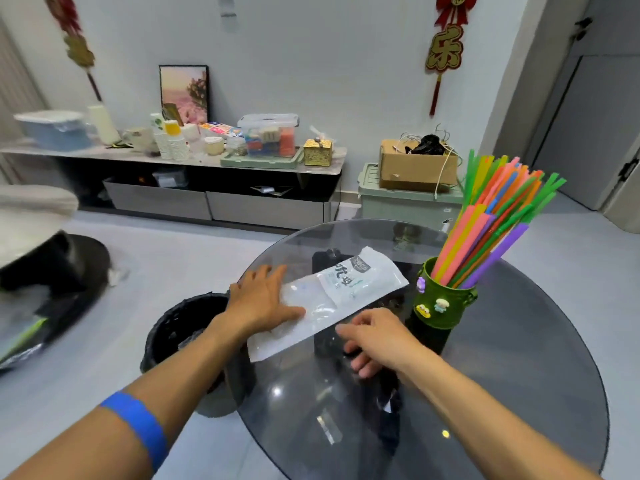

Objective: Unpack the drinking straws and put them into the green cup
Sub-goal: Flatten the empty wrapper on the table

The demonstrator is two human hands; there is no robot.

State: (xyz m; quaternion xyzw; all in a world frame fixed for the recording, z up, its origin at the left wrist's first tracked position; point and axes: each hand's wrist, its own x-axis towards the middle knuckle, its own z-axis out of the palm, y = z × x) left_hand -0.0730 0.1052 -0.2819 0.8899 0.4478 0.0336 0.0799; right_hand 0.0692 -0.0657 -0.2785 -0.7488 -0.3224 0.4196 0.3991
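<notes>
The round dark glass tabletop carried a green cup with small cartoon figures stuck on its side, at the right side of the tabletop; a thick bundle of coloured plastic drinking straws stood inside the cup and leaned out to the upper right. A flat clear and white plastic straw wrapper with printed characters lay on the tabletop just left of the cup, and it looked empty, although the blur made this hard to confirm. The left hand rested on the near left end of the wrapper with the fingers straight and spread, so its grip was wide and pressed the wrapper flat; a blue band was around the left forearm. The right hand hovered near the lower edge of the wrapper, fingers loosely curled and holding nothing. A black waste bin lined with a black bag stood on the floor beside the tabletop, under the left forearm.
</notes>
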